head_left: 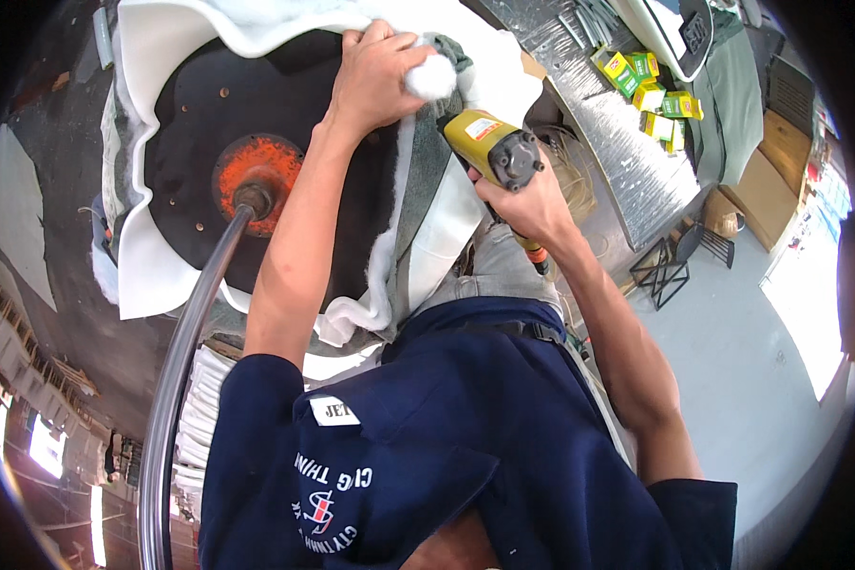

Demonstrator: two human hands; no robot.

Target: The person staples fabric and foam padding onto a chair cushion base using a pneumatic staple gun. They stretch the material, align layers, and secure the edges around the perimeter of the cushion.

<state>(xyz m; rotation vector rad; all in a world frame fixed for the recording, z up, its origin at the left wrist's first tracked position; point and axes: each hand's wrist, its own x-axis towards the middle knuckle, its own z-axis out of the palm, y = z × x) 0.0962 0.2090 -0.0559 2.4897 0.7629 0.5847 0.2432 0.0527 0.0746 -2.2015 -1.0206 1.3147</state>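
My left hand (375, 81) is closed at the far edge of a padded piece, gripping grey-green fabric (451, 52) and a tuft of white wadding (431, 78). My right hand (527, 195) is wrapped around the handle of a yellow air staple gun (484, 138) with a dark end cap. Its nose points at the fabric edge just right of my left hand. Below the grip shows an orange hose fitting (534, 253). Under my left forearm lies a dark round-cornered board (185, 123), bordered by white foam (142, 247) and wadding.
A metal pole (195, 323) with a red-orange round flange (290, 171) meets the board on the left. On the right, a foil-like silver tabletop (579, 123) carries several yellow-green small boxes (648, 95) and metal strips (594, 24). A black folding frame (670, 261) stands on the grey floor.
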